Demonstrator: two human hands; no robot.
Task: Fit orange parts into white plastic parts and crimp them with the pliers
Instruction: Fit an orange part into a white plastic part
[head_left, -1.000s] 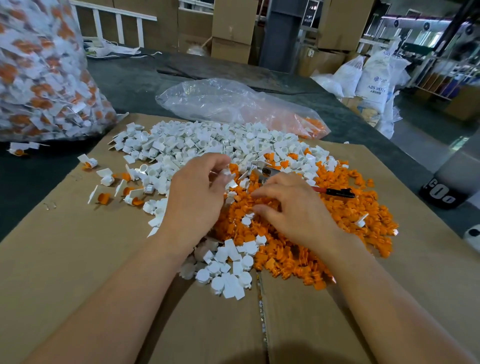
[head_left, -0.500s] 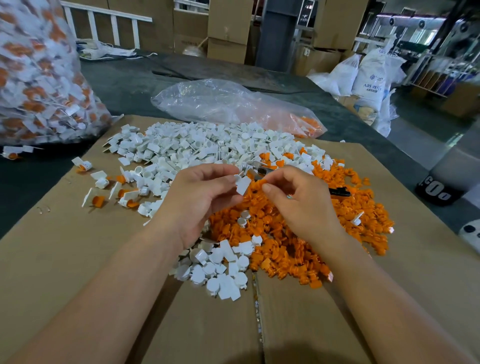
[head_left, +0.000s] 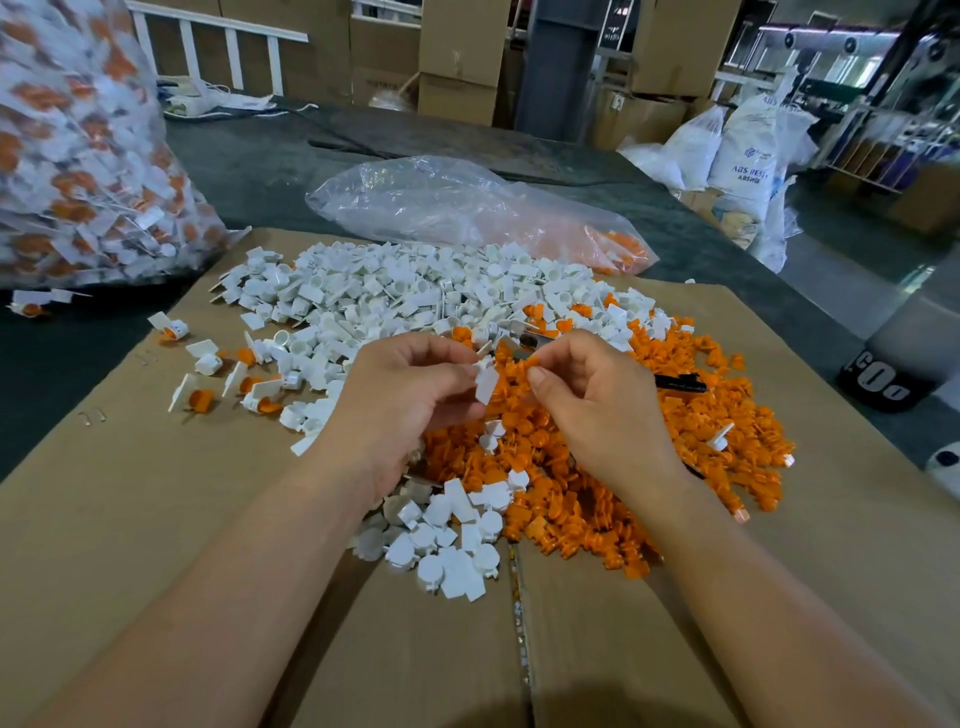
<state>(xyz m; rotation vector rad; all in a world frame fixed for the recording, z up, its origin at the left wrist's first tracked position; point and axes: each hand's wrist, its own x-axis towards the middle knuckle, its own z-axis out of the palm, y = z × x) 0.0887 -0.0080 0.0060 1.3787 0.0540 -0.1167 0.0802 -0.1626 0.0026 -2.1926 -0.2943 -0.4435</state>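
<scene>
White part (head_left: 485, 383) pinched in left hand (head_left: 400, 400) | right hand (head_left: 597, 405) pinches orange part (head_left: 531, 362), centre frame | step: fitting | next, likely: align, press, fetch pliers (head_left: 680, 383)

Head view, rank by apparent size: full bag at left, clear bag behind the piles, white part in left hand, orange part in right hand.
1. full bag, though cropped by the frame
2. clear bag
3. white part
4. orange part, partly hidden by the right hand, so this last rank is unsure

White plastic parts (head_left: 395, 291) are shown against orange parts (head_left: 649, 467), both upon plain brown cardboard (head_left: 130, 519). The pliers handle (head_left: 680, 383) is rendered black. The clear bag (head_left: 78, 156) is mottled white and orange.
</scene>
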